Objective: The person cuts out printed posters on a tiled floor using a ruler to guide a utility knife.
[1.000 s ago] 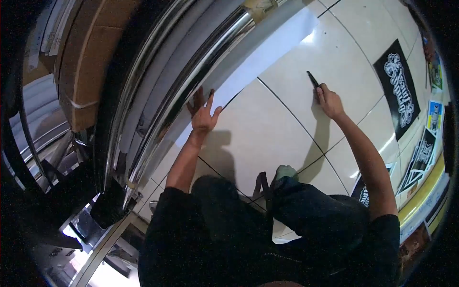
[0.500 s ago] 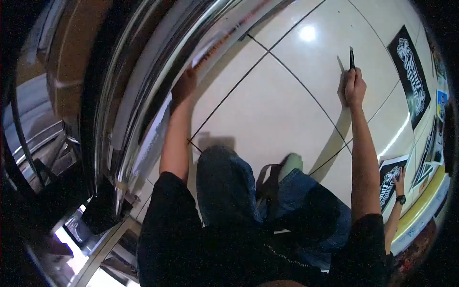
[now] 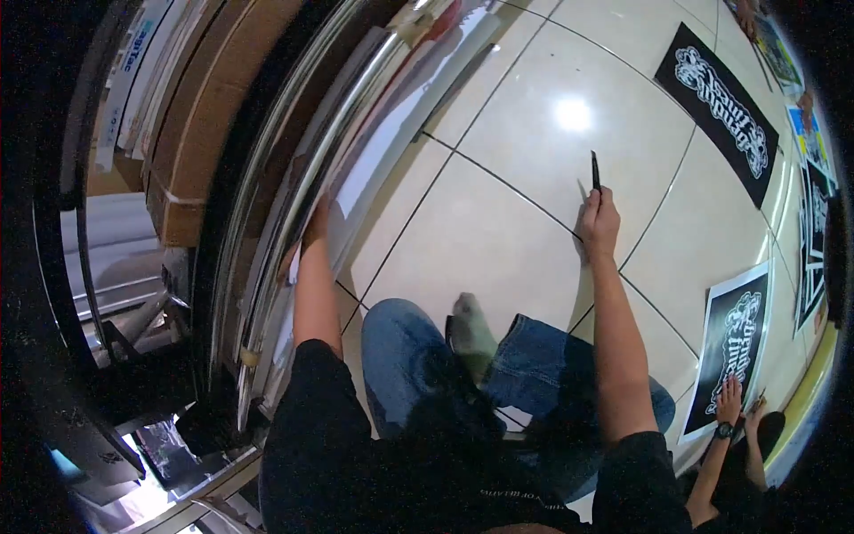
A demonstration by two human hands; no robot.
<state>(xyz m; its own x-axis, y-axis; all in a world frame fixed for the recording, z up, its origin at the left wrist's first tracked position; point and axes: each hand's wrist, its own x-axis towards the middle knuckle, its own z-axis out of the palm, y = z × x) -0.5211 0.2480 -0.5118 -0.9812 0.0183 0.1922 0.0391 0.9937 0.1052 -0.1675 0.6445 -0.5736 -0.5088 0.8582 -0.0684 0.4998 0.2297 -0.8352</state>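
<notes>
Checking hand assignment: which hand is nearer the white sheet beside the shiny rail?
Left. The partly hidden left hand is at the white sheet; the right hand is well apart from it, over the floor tiles, holding a slim black tool.

Head-worn wide view — facing forward and down over tiled floor.

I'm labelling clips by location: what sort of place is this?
Probably a print or sign workshop, judging by the black sheet with bold white lettering on the tiled floor, the long cardboard box at left, and what looks like a cutter in the right hand.
</notes>
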